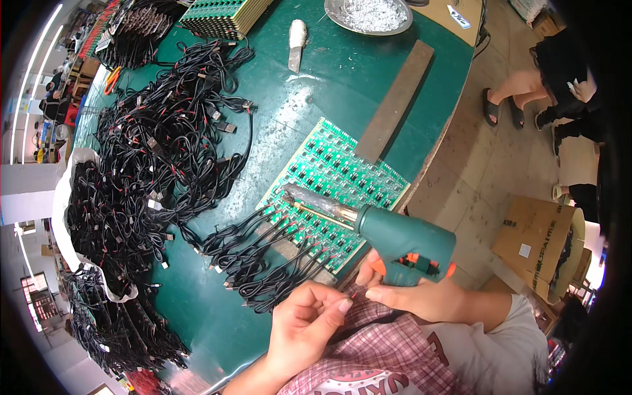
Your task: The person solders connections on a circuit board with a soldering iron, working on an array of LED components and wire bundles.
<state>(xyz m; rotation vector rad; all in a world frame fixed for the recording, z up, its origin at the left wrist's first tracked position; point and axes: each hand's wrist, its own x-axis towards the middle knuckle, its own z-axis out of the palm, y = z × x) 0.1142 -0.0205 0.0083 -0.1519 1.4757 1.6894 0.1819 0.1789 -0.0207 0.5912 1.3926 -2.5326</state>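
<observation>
My right hand [421, 293] grips a green pistol-shaped soldering gun [395, 240]; its metal tip reaches up-left over a green circuit board panel [336, 178] lying on the green table [329, 72]. My left hand [306, 326] pinches a thin wire end between thumb and fingers, close to my right hand's fingertips. A row of black cables [257, 263] with red and black leads lies attached along the panel's near edge.
A large heap of black cables [158, 151] covers the table's left side, spilling into a white bag [66, 197]. A metal bar [395, 99], a knife [296, 43], a metal dish [368, 14] and stacked boards [224, 16] lie farther back. People's legs [526, 92] and a cardboard box [536, 237] are at right.
</observation>
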